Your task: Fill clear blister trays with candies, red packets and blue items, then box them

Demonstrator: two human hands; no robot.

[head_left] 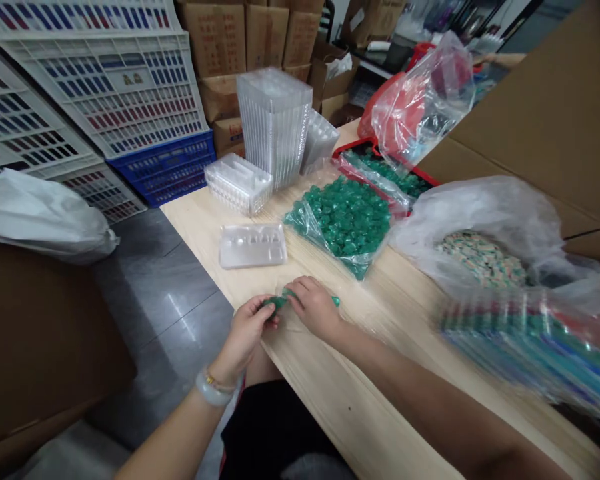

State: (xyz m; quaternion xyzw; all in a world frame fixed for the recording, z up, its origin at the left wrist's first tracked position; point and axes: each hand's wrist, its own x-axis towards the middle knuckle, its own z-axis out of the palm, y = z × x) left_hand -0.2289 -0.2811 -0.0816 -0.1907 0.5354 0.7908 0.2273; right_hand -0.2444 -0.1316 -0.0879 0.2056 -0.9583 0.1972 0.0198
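At the table's near-left edge, my left hand (253, 320) is closed, pinching a small translucent green plastic piece (276, 303) between thumb and fingers. My right hand (313, 305) meets it from the right, its curled fingers on the same piece. What lies beneath those fingers is hidden. A bright green tip (335, 301) shows just beyond the right hand's knuckles; I cannot tell whether it is held. Just past the hands, a transparent plastic tray (253, 247) with moulded hollows lies on the table. Farther right is a transparent bag of green pieces (347, 217).
Stacked transparent trays (275, 123) stand at the table's back. Behind the green pieces sits a red-rimmed tray (423, 175). On the right are a white plastic bag (480, 200) of small patterned pieces and a blurred row of colourful packs (530, 347). Crates (160, 167) line the left.
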